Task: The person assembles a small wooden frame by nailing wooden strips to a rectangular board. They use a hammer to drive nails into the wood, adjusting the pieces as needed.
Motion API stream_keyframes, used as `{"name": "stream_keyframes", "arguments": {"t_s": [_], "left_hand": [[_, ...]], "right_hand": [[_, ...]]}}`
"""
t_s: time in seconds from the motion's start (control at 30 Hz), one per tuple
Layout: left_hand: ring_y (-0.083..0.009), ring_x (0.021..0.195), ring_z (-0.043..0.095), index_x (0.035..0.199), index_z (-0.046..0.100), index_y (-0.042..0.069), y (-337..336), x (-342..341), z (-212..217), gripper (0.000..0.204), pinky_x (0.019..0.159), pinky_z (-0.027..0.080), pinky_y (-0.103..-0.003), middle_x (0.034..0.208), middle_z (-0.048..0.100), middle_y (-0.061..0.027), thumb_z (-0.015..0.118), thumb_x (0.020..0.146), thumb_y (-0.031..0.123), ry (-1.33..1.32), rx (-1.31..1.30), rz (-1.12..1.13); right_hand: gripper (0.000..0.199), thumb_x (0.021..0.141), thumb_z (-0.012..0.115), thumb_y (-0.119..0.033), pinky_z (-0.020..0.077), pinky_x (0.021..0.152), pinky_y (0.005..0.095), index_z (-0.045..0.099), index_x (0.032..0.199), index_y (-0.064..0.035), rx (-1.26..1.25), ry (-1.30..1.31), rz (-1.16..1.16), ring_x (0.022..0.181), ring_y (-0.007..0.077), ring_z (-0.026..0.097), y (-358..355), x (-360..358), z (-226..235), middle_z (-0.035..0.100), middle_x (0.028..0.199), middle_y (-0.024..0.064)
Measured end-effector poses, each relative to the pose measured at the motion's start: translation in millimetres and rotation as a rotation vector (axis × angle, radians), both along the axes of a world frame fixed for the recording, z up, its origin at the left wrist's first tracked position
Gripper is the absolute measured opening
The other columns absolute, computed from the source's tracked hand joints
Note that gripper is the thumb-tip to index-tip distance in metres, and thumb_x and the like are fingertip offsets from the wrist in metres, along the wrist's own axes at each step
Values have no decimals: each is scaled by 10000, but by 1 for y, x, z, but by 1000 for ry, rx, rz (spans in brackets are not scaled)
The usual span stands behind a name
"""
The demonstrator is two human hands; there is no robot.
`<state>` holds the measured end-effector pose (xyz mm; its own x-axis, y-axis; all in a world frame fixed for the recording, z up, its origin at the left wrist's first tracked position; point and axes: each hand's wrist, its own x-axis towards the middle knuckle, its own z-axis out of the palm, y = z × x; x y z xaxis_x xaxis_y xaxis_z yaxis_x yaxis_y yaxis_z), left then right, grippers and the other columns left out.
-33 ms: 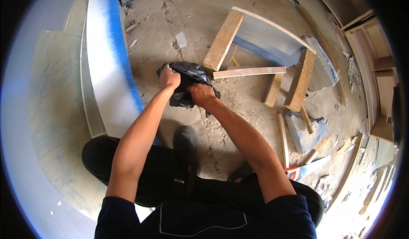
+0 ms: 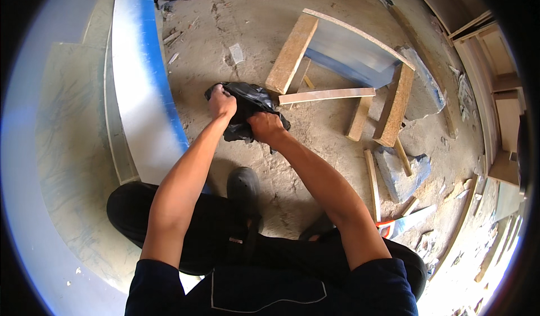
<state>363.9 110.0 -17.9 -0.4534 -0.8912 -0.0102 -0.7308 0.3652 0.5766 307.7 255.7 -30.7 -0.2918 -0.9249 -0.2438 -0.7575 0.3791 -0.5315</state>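
A crumpled black plastic bag is held just above or on the dusty floor ahead of my feet; I cannot tell which. My left hand grips its left side in a closed fist. Lower and to the right, my right hand is closed on the bag's right edge, knuckles up. Dark folds of plastic gather between the two hands and hang below them. Whatever may be inside the bag is hidden.
A white panel with a blue edge stands along my left. Right of the bag is a frame of wooden boards with a loose strip. Broken blocks and a saw lie at right. Wooden cabinets line the far right.
Both hands keep their hold on the bag, almost in the same place. The whole view has shifted by only a few pixels.
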Motion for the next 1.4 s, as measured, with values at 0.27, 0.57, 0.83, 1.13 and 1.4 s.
{"name": "stream_keyframes", "arguments": {"t_s": [0.27, 0.57, 0.83, 1.13, 1.4], "left_hand": [[-373, 902, 653, 924, 705, 56, 11, 12, -18, 214, 795, 521, -453, 914, 676, -209, 563, 781, 127, -578, -156, -370], [-376, 940, 645, 936, 701, 21, -20, 5, -82, 260, 837, 512, -456, 991, 670, -226, 553, 810, 194, -352, -186, -196], [-404, 883, 644, 866, 696, 0, -17, 5, -42, 210, 789, 522, -449, 914, 665, -237, 585, 798, 165, -645, -87, -363], [-303, 752, 677, 885, 681, -13, -8, 30, 9, 155, 704, 534, -382, 837, 688, -186, 641, 840, 130, -173, -53, -647], [-167, 747, 667, 1010, 612, -94, -14, 33, 6, 204, 687, 578, -274, 918, 683, -134, 609, 891, 71, 92, 641, -310]], "right_hand": [[195, 808, 634, -165, 543, 798, 391, 716, 974, -104, 256, 40, 80, 1028, 270, 652, 15, -2, 30, 685, 1060, 106], [203, 827, 605, -165, 521, 830, 397, 707, 990, -101, 230, 35, 68, 1048, 264, 635, 29, 4, 23, 656, 1109, 101], [207, 836, 598, -172, 516, 832, 399, 707, 1001, -114, 220, -11, 22, 1055, 258, 630, 37, 14, 12, 645, 1131, 97], [209, 860, 581, -177, 516, 818, 380, 713, 1019, -147, 198, -35, -15, 1060, 252, 638, 41, 18, 10, 663, 1128, 81], [244, 834, 606, -172, 522, 829, 382, 692, 1056, -121, 188, -73, -10, 1049, 265, 642, 48, 8, 21, 650, 1141, 95]]}}
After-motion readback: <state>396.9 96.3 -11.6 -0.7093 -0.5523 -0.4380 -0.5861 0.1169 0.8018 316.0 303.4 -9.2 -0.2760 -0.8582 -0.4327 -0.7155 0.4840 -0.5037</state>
